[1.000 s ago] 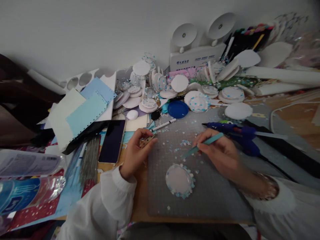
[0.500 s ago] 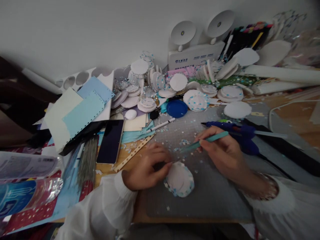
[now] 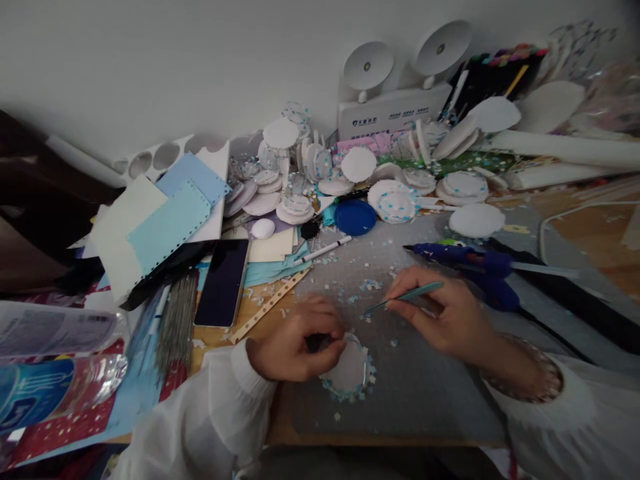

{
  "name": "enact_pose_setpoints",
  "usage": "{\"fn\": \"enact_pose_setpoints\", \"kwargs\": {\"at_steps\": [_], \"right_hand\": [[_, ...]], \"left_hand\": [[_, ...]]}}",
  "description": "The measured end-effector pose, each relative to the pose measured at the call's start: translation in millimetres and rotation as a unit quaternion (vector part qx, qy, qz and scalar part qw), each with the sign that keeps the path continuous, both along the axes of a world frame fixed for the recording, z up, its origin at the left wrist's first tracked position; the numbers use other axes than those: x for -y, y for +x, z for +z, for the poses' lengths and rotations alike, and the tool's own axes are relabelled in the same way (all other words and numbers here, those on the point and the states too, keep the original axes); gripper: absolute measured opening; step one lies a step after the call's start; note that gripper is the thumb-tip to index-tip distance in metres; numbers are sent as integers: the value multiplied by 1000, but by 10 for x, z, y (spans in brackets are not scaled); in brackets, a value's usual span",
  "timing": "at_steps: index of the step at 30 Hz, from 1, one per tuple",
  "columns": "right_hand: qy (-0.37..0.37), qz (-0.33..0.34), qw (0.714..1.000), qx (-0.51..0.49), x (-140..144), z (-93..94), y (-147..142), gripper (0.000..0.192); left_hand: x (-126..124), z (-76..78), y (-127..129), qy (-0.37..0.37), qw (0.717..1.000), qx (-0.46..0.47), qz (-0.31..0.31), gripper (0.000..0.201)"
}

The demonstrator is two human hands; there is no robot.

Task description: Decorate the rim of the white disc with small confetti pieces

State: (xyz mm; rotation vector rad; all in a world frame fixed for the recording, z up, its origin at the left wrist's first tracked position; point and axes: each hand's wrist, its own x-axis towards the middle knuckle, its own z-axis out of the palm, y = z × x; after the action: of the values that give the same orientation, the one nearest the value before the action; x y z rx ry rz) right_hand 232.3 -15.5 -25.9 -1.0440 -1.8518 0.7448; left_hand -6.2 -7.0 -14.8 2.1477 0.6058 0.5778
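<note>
My right hand (image 3: 440, 310) pinches teal tweezers (image 3: 415, 292) like a pen. Their tips point down-left at tiny pale blue and white star- or flower-shaped pieces (image 3: 371, 285) scattered over the grey cutting mat (image 3: 415, 400). My left hand (image 3: 307, 340) has curled fingers, with thumb and forefinger closed at the upper left edge of a round white disc (image 3: 347, 370). Small blue and white pieces line the disc's rim. The fingers cover part of that edge. Whether the tweezer tips grip a piece is too small to tell.
A blue hot glue gun (image 3: 465, 257) lies right of the mat. Behind stand a blue lid (image 3: 355, 217) and several decorated white discs (image 3: 395, 201). A phone (image 3: 221, 283), wire stems (image 3: 176, 320) and a plastic bottle (image 3: 60, 390) are at left.
The white disc has shifted slightly left and turned in my left hand. My right hand has moved down a little, and the tweezers now lie at a flatter slant with their tips near the scattered pieces.
</note>
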Motion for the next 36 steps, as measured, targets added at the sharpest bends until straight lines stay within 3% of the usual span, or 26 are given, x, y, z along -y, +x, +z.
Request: {"fn": "enact_pose_setpoints", "kwargs": {"at_steps": [3, 10, 18, 25, 36], "right_hand": [[21, 27, 998, 46, -15, -9, 19, 8], [36, 21, 995, 90, -45, 10, 43, 9], [29, -17, 999, 12, -40, -30, 69, 8], [62, 43, 989, 125, -63, 36, 119, 8], [110, 88, 982, 128, -61, -27, 154, 13]], "left_hand": [[11, -22, -3, -6, 1000, -5, 5, 18], [23, 29, -14, 17, 1000, 0, 18, 14], [27, -68, -54, -18, 985, 25, 167, 16], [37, -114, -36, -2, 984, 15, 176, 13], [40, -107, -25, 2, 983, 24, 180, 13]]}}
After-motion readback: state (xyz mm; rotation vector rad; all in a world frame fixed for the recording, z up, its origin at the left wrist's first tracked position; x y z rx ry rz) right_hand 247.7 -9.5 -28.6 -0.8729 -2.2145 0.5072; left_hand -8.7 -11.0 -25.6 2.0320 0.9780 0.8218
